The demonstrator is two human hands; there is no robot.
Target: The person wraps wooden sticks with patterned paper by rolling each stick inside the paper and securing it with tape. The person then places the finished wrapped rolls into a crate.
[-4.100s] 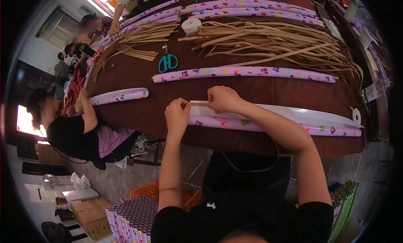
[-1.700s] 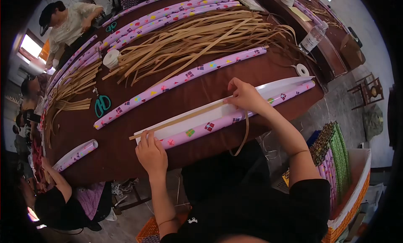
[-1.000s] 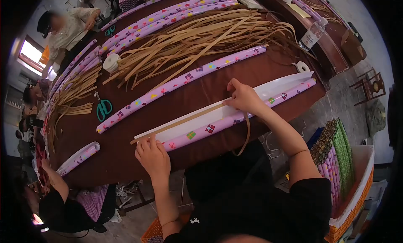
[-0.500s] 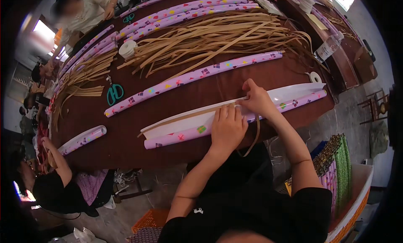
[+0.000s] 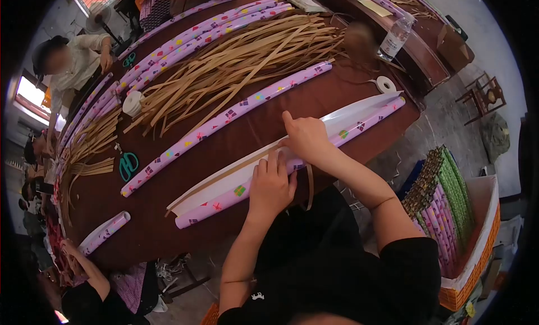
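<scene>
A partly unrolled tube of pink patterned paper (image 5: 216, 206) lies along the near side of the brown table, its white inner side facing up. A tan strip (image 5: 224, 177) runs along the white side near its far edge. My left hand (image 5: 272, 184) rests on the paper with its fingers spread, the fingertips by the strip. Just right of it, my right hand (image 5: 307, 138) is curled over the strip, pinching it. The strip's loose end hangs in a loop over the near edge of the table. What lies under my right fingertips is hidden.
Beyond lie a rolled pink tube (image 5: 230, 114), a heap of tan strips (image 5: 241, 58), teal scissors (image 5: 128, 165) and white tape rolls (image 5: 385, 85). A bottle (image 5: 394, 39) stands at the far right. Co-workers (image 5: 84, 58) are at the left and far sides. An orange crate (image 5: 469, 280) holds rolls.
My left hand has moved right from the left end of the paper to beside my right hand. The view has shifted, and a co-worker's hand now shows at the far side.
</scene>
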